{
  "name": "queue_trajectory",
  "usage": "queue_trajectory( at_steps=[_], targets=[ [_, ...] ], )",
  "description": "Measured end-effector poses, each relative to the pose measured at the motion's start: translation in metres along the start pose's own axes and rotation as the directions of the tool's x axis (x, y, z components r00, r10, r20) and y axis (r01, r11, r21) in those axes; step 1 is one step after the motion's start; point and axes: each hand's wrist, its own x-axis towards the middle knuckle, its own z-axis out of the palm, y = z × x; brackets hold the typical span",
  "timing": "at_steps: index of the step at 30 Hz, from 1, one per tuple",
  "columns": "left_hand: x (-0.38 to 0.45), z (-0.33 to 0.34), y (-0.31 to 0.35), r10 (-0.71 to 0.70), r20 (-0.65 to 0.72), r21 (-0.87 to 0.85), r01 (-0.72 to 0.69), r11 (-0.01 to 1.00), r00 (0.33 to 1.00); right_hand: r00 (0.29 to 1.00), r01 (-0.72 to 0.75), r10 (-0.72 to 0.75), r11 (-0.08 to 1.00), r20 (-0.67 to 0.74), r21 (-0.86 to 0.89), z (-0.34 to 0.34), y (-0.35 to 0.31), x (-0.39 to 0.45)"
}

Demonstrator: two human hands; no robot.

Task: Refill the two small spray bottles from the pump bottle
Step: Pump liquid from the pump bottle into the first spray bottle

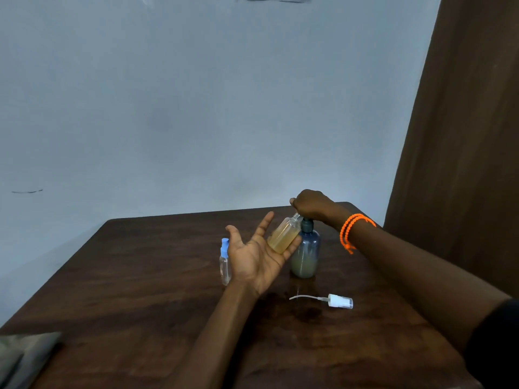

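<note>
The left hand (pixel 258 254) lies wide open, an uncapped spray bottle (pixel 283 234) tilted loose on its fingers; the right hand (pixel 311 204) curls over the pump bottle (pixel 305 251). Unheld, that bottle could slip or miss the spout, spilling onto the worktop (pixel 140 276)

- Dark brown wooden table (pixel 157 304), grain showing, set against a pale wall.
- Pump bottle (pixel 305 256) standing upright near the far right part, bluish-grey, with yellowish liquid in its lower part.
- Small clear spray bottle (pixel 224 262) with a blue cap, upright, left of the pump bottle and apart from it.
- White spray head (pixel 340 301) lying on its side nearer the front, thin dip tube pointing left.
- Darker wet-looking patch (pixel 306 311) just beside the spray head.
- Grey folded object (pixel 25 352) at the near left corner, blurred.
</note>
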Motion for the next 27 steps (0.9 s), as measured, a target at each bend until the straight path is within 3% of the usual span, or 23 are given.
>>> queue_trajectory(
  at_steps=[27],
  targets=[
    [0.0023,0.0006,0.0014,0.006,-0.001,0.016,-0.006,1.0,1.0,0.999,0.044,-0.043,0.999,0.015,-0.023,0.0014,0.004,0.0095]
  ],
)
